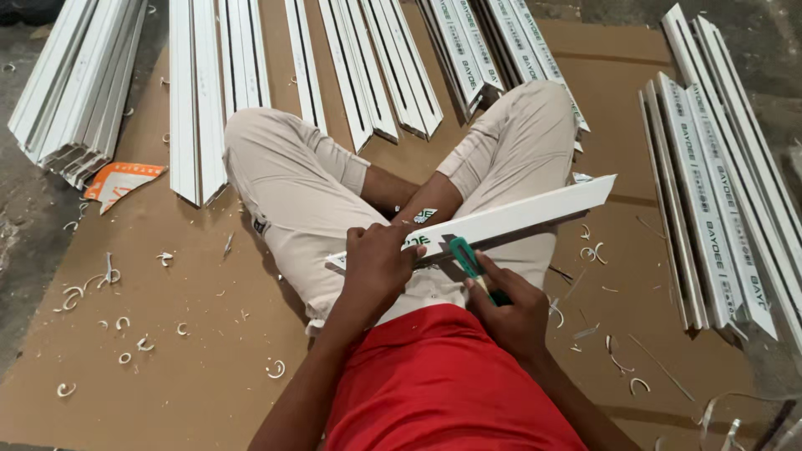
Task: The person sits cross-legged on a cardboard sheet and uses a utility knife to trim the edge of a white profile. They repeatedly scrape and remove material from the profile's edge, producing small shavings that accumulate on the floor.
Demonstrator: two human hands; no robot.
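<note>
Floor-level workshop or fabrication site. Bundles of long white plastic profile strips (75, 83) lie at upper left, top centre and right of frame on flattened brown cardboard sheeting (192, 334) over bare grey concrete floor (17, 250). Curled white plastic shavings (83, 292) litter the cardboard at lower left and lower right.

At frame centre the left hand (380, 260) grips a white plastic profile strip (510, 219) laid across the person's crossed legs, while the right hand (511, 311) presses a green-handled cutter (464, 255) to its edge — curled white shavings (88, 288) litter the cardboard sheet (192, 351) at lower left.
</note>
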